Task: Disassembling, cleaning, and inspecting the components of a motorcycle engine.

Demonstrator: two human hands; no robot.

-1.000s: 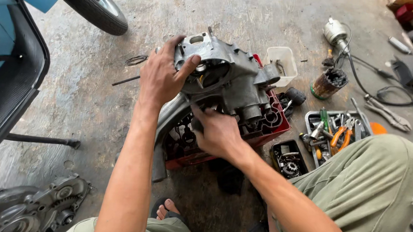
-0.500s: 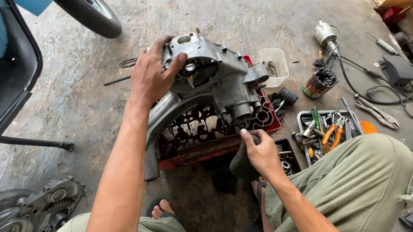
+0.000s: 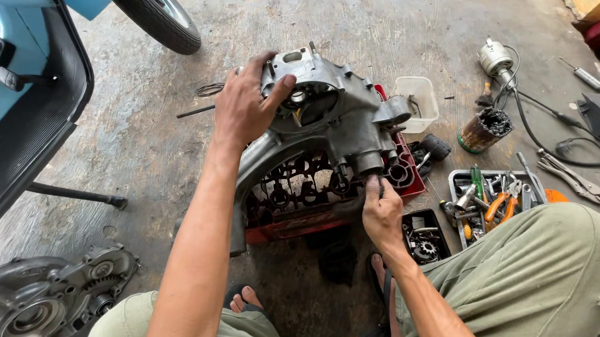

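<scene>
The left hand (image 3: 248, 106) clamps the engine casing's (image 3: 330, 122) rim; the right hand (image 3: 380, 211) pinches its lower edge. Likely heavy, rigid, oily: grip both ends.

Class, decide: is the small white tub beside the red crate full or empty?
Nearly empty: the white tub shows bare walls and floor, with only one thin dark item inside.
</scene>
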